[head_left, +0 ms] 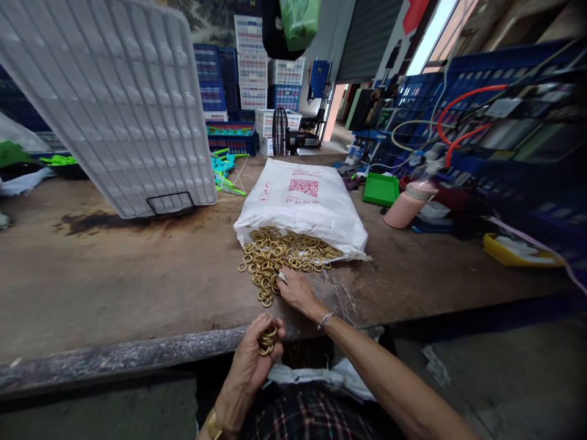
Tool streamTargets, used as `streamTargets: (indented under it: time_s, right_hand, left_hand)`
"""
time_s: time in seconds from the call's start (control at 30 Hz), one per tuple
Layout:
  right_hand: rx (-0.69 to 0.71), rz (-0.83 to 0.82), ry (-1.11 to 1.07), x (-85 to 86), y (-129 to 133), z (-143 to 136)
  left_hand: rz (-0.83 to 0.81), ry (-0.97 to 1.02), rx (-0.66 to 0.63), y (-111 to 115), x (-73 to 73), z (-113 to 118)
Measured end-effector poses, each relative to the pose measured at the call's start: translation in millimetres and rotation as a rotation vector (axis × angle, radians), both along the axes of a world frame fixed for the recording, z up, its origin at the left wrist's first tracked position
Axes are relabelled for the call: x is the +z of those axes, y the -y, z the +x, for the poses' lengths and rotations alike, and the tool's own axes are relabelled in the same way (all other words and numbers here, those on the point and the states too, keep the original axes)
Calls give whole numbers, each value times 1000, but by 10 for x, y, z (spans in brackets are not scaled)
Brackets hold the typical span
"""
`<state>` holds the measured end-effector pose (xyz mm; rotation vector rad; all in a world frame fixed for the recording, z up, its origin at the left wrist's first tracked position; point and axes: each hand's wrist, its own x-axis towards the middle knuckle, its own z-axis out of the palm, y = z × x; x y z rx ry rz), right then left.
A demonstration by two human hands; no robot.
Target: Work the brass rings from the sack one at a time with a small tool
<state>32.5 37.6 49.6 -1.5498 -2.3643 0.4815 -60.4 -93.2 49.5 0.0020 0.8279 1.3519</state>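
Over on the left a ribbed translucent panel (123, 104) rises with a black wire stand (170, 195) at its foot, on the right a pink bottle (407, 206) sits just beside a green tray (381, 189), and behind, a black fan (279, 131) fronts stacked crates (252, 67)!

A workshop, by its stacked crates (252, 64), black fan (280, 131), roller shutter (370, 40) and stained worktable (192, 281) with metal rings (275, 249).

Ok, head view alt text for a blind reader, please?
A person's left hand holds several brass-coloured rings while the right hand touches a pile of more at the mouth of a white QR-printed sack on a brown workbench.
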Motion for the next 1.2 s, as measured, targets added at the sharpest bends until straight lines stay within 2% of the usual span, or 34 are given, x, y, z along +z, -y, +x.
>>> streamTargets:
  time_s: [0.1, 0.17, 0.27, 0.37, 0.5, 0.63, 0.8, 0.9, 1.03, 1.13, 1.2]
  right_hand:
    - [3, 4, -105, -81, -29, 93]
    - [25, 7, -228, -121, -25, 147]
    - [60, -43, -437, -118, 40, 203]
    - [112, -122, -564, -57, 159, 227]
    - [180, -188, -634, 18, 309, 226]
    - [179, -297, -662, 70, 367, 221]
    - [143, -407, -684, 105, 355, 217]
    - [126, -408, -681, 92, 359, 215]
    - [136, -426, -684, 52, 362, 227]
    - [121, -454, -717, 12, 346, 251]
    - [91, -396, -668, -9, 341, 278]
  left_hand:
    - [-50, -24, 33, -45, -15, -1]
    - [9, -91, 31, -83, 0, 13]
    - [102, -269, 53, -150, 37, 54]
    - [90, -453, 98, -212, 52, 94]
    - [92, -559, 95, -259, -4, 109]
    - [100, -675, 116, -263, -69, 86]
    - [166, -946, 152, -233, -19, 69]
    - [136, -871, 63, -220, 18, 78]
    - [102, -596, -91, -216, 23, 97]
    - [120, -528, -97, -211, 17, 105]
    - [121, -538, -89, -204, 14, 103]
